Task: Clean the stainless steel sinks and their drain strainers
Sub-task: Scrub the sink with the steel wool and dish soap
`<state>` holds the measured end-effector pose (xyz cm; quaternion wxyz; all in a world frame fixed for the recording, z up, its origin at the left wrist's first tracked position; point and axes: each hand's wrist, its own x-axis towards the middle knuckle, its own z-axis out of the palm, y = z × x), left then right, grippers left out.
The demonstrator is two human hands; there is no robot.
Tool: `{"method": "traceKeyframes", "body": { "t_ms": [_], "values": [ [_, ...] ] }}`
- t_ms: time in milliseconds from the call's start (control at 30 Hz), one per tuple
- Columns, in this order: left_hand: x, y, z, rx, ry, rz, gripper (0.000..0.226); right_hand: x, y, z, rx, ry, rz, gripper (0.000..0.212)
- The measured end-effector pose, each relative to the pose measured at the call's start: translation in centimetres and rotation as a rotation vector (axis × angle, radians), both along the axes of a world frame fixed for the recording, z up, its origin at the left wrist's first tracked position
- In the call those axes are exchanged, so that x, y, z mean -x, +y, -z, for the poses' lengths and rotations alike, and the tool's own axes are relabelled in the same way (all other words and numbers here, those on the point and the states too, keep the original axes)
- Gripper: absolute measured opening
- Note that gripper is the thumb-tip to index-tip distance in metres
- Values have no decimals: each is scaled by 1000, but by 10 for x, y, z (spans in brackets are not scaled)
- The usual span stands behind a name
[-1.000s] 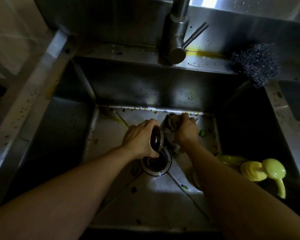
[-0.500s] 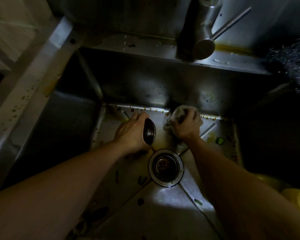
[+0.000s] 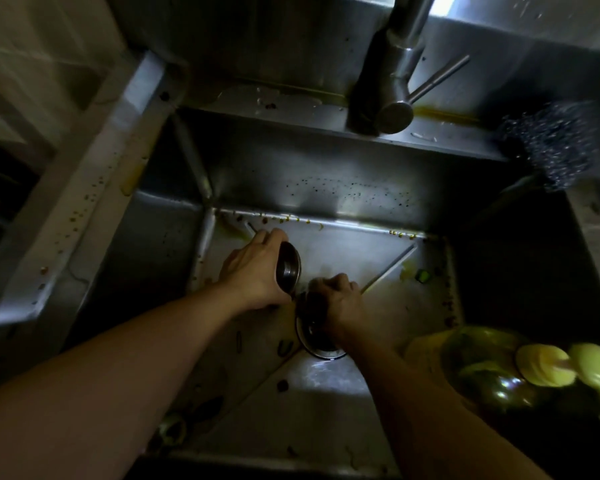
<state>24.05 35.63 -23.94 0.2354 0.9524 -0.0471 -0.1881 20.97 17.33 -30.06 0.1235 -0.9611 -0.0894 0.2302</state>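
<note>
A stainless steel sink (image 3: 354,199) fills the view, its floor and back wall spotted with food bits. My left hand (image 3: 253,268) grips a round metal drain strainer (image 3: 288,266), tilted on its side above the sink floor. My right hand (image 3: 338,306) is curled over the drain opening (image 3: 321,349) and presses down into it. The cloth it held earlier is hidden under the fingers, so I cannot tell if it is still there.
A steel faucet (image 3: 392,84) with a lever stands at the back rim. A dark steel-wool scrubber (image 3: 558,143) lies on the back right ledge. A yellow-green pump bottle (image 3: 541,372) lies in the sink at the right. Food scraps dot the left rim (image 3: 80,216).
My right hand has come from the back of the sink floor down onto the drain opening. My left hand keeps holding the strainer in much the same place.
</note>
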Motion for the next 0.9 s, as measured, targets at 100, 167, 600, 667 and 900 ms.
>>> {"method": "traceKeyframes", "body": {
  "t_ms": [100, 167, 600, 667, 900],
  "values": [
    [2, 4, -9, -4, 1, 0, 100, 9, 1, -11, -91, 47, 17, 38],
    [0, 9, -13, -11, -8, -6, 101, 3, 1, -12, -175, 13, 176, 36],
    [-22, 46, 17, -23, 14, -123, 90, -102, 53, 2, -585, -168, 482, 14],
    [-20, 47, 17, -37, 9, -120, 88, -89, 61, 11, -656, -144, 535, 7],
    [-7, 52, -8, 7, 50, -112, 101, -28, 62, -12, -1028, 618, 896, 50]
  ]
}}
